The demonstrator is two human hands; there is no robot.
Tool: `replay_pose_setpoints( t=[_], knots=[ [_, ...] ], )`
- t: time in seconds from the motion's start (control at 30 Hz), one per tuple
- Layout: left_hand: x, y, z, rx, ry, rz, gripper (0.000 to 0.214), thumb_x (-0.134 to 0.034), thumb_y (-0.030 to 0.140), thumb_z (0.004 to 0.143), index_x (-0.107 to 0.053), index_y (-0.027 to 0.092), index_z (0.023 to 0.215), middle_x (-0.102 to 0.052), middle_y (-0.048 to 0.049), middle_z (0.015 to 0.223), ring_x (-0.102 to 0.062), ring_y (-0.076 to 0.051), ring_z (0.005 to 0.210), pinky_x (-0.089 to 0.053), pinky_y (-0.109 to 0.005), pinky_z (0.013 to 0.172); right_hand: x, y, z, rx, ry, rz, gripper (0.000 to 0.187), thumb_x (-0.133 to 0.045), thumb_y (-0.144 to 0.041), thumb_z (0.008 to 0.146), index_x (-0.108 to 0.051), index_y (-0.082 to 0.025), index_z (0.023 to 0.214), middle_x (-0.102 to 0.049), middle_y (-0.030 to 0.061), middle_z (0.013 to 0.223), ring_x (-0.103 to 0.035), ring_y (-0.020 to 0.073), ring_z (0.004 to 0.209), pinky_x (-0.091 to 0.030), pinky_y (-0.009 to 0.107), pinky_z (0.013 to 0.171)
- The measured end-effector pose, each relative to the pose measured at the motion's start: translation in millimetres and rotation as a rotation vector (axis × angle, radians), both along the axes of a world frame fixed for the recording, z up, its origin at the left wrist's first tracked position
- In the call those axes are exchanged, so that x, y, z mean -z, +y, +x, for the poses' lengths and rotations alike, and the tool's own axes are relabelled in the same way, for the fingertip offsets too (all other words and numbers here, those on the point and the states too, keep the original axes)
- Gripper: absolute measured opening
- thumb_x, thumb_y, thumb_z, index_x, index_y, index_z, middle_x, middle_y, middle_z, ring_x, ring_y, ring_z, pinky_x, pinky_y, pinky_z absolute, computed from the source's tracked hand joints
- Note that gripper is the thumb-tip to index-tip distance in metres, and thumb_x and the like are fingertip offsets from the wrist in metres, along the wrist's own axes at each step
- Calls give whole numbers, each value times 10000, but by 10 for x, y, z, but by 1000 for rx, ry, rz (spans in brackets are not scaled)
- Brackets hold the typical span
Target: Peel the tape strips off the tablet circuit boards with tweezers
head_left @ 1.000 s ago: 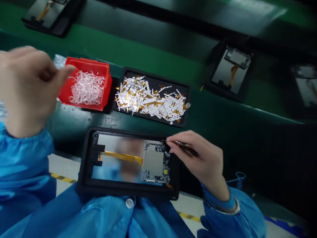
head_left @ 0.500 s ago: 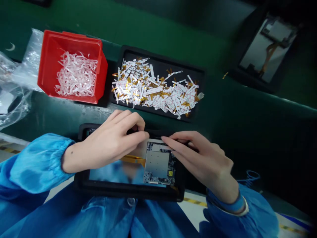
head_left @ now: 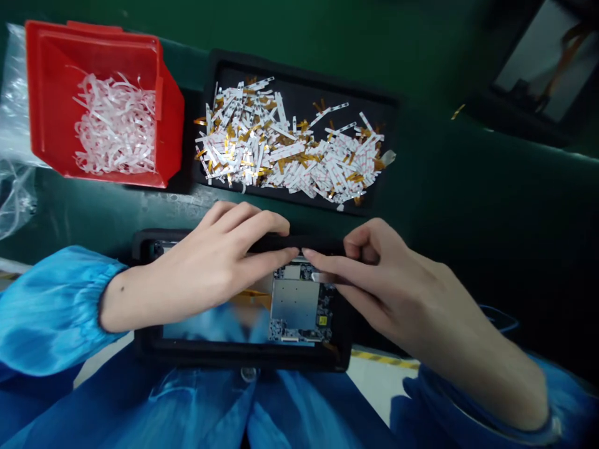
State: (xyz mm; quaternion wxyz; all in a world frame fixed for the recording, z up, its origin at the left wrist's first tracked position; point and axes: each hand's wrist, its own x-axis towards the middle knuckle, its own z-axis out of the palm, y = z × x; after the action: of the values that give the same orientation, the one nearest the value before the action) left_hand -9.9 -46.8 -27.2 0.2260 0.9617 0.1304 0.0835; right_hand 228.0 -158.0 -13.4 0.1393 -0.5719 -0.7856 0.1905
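Observation:
A tablet screen assembly (head_left: 201,324) lies in a black padded tray (head_left: 243,360) close to my body. On it sit a circuit board (head_left: 294,305) with a metal shield and an orange ribbon cable (head_left: 255,298). My left hand (head_left: 224,259) reaches over the assembly, fingers bent at the far rim and thumb tip at its inner edge; anything pinched there is hidden. From the right, my right hand (head_left: 388,274) brings its index tip against the left thumb tip. A thin, pale, shiny strip (head_left: 322,278) sticks out between its fingers, above the board.
Beyond the hands, a black tray (head_left: 374,103) holds many small white-and-amber flex strips (head_left: 299,156). Left of it, a red bin (head_left: 171,131) contains curled clear-white strips (head_left: 116,125). Clear plastic bags (head_left: 16,112) lie far left. Another screen assembly (head_left: 538,62) is at the upper right.
My right index tip has moved left to meet my left thumb tip, and its other fingers have curled more. The pale strip shows more clearly. The view has shifted closer to the bench.

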Motion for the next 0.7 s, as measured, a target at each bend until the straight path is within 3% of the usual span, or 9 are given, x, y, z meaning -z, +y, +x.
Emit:
replay_pose_setpoints(
  t=[0.1, 0.17, 0.27, 0.37, 0.43, 0.5, 0.6, 0.7],
  knots=[
    [-27, -18, 37, -17, 38, -55, 334, -363, 262, 1011, -604, 243, 1241, -595, -92, 1218, -568, -244, 1042, -458, -361, 840, -3, -12, 74, 20, 208, -80, 312, -543, -262, 956, -696, -320, 1222, -495, 40, 869, -494, 100, 657, -412, 214, 484],
    [-45, -27, 51, -17, 34, -99, 315, -379, 225, 998, -602, 218, 1221, -577, -99, 1223, -561, -238, 1073, -479, -362, 876, -30, -49, 131, 144, 404, -91, 327, -601, -234, 936, -702, -387, 1206, -512, 31, 874, -516, 111, 708, -432, 243, 535],
    [-66, -23, 68, 20, 23, -124, 296, -408, 214, 995, -589, 194, 1229, -544, -111, 1250, -547, -247, 1129, -496, -392, 918, -73, -126, 179, 373, 602, 35, 279, -626, -288, 934, -726, -449, 1138, -556, 33, 862, -541, 145, 802, -431, 296, 587],
    [-70, -10, 112, 60, 17, -80, 311, -419, 233, 1001, -569, 178, 1268, -534, -128, 1259, -550, -273, 1141, -506, -429, 916, -59, -148, 151, 530, 679, 121, 192, -630, -402, 923, -802, -327, 881, -578, 37, 743, -544, 142, 737, -399, 290, 532],
    [-61, -8, 157, 99, 15, -4, 341, -403, 244, 1011, -543, 162, 1311, -547, -134, 1253, -570, -272, 1092, -517, -420, 873, -13, -106, 106, 622, 774, 80, 342, -590, -419, 945, -725, -224, 699, -551, 12, 640, -483, 79, 521, -289, 239, 386],
    [-45, -12, 196, 144, 13, 99, 358, -381, 237, 1020, -521, 148, 1337, -572, -130, 1251, -587, -258, 1040, -519, -389, 827, 45, -35, 58, 655, 926, -30, 329, -549, -377, 973, -626, -207, 702, -570, -19, 640, -446, 45, 384, -223, 209, 282],
    [-23, -26, 222, 178, -12, 237, 344, -378, 211, 1023, -527, 138, 1324, -613, -119, 1233, -599, -251, 1029, -507, -358, 792, 116, 61, 4, 572, 1090, -172, 86, -634, -229, 917, -568, -256, 871, -640, -52, 731, -615, 96, 461, -444, 194, 302],
    [-16, -39, 221, 176, -37, 270, 333, -414, 208, 1016, -535, 125, 1315, -633, -124, 1208, -608, -256, 1023, -502, -360, 767, 147, 95, -24, 520, 1088, -189, 283, -713, -92, 818, -533, -271, 944, -650, -79, 768, -687, 119, 558, -587, 215, 419]
  ],
)
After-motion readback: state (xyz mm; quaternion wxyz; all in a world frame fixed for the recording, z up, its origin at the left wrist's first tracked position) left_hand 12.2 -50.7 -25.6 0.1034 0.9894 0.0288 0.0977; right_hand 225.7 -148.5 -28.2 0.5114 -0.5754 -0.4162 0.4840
